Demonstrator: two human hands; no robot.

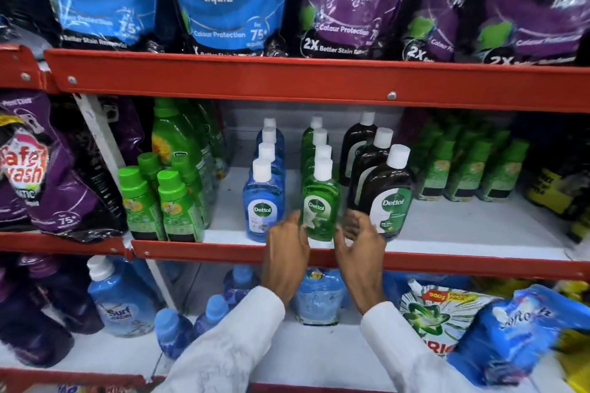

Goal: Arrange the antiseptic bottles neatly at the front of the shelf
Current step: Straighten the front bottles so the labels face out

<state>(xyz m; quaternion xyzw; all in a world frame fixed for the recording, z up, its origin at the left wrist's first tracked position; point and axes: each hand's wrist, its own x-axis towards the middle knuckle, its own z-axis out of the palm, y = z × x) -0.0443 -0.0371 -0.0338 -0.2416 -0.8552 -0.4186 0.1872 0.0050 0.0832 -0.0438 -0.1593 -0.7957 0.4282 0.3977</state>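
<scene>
**A:** so where are the bottles sitting?

**B:** middle shelf [447, 233], three rows running front to back. Blue bottle [262, 201] leads the left row, green bottle [320, 201] the middle, dark brown bottle [391, 198] the right. All upright, near the red front lip.

**A:** and the hands?

**B:** left hand [285, 252] and right hand [360, 249] flank the green bottle, fingers loosely spread, not closed on anything. Left fingertips touch or nearly touch it, can't tell.
</scene>
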